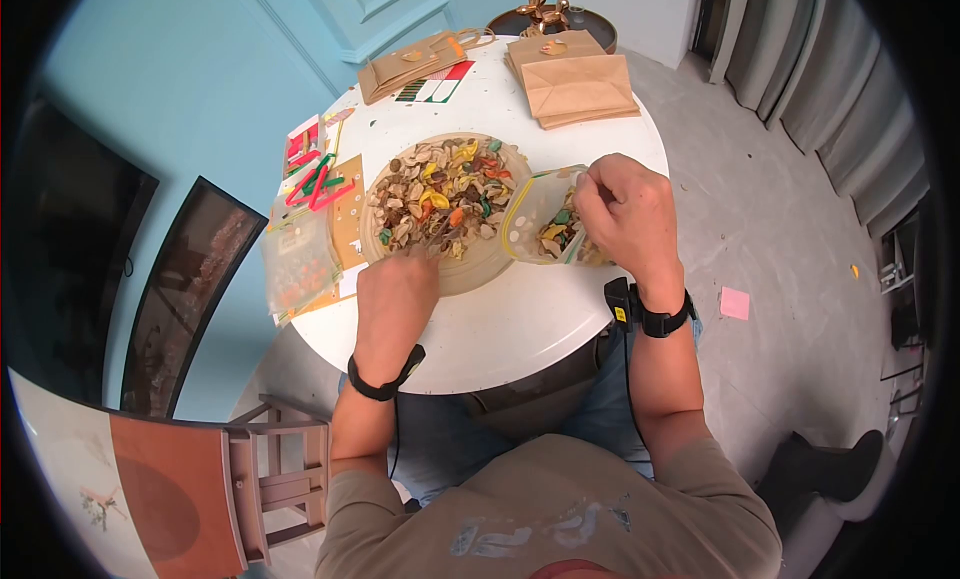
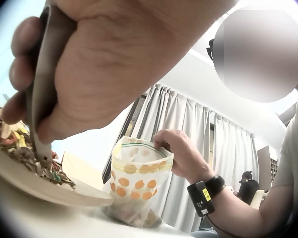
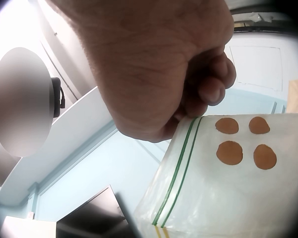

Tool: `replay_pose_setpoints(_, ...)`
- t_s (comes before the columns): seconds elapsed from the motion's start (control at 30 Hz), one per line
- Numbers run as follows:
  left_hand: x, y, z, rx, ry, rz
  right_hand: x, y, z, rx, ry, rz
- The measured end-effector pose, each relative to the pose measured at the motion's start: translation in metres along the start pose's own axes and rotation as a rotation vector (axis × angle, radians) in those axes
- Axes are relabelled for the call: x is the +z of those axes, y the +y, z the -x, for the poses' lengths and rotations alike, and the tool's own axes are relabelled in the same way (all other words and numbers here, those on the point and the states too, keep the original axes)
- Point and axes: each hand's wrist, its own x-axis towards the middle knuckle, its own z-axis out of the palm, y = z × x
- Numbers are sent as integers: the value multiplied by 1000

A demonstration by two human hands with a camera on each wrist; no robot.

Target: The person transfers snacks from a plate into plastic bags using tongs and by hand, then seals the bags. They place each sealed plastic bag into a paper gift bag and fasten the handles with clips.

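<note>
My left hand (image 1: 397,297) grips a pair of metal tongs (image 2: 45,94) at the near edge of a round tray (image 1: 478,275). Their tips point down into a heap of potpourri (image 1: 425,194), with dried petals and yellow, orange and green pieces. Right of the tray, a clear zip bag (image 2: 134,179) with orange dots stands on the table, its mouth spread wide. The right hand (image 1: 632,211) pinches the bag's rim from the right side, fingers curled. Some potpourri lies in the bottom of the bag.
Brown paper bags (image 1: 580,87) lie at the back right of the white round table (image 1: 450,344), and more paper bags (image 1: 412,67) at the back left. Red and green clips (image 1: 318,184) and a clear plastic bag (image 1: 300,259) lie along the left edge.
</note>
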Motion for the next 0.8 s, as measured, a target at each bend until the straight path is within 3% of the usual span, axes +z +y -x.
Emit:
replay_pose_setpoints(0.4, -76, 40, 13, 71, 134, 65, 4, -1, 1, -16, -3, -18)
replay_pose_setpoints(0.63, -48, 72, -18, 271, 32, 138, 3, -1, 0, -30, -6, -11)
replay_pose_setpoints(0.8, -57, 45, -11, 255, 56, 199, 3, 1, -1, -23, -4, -24)
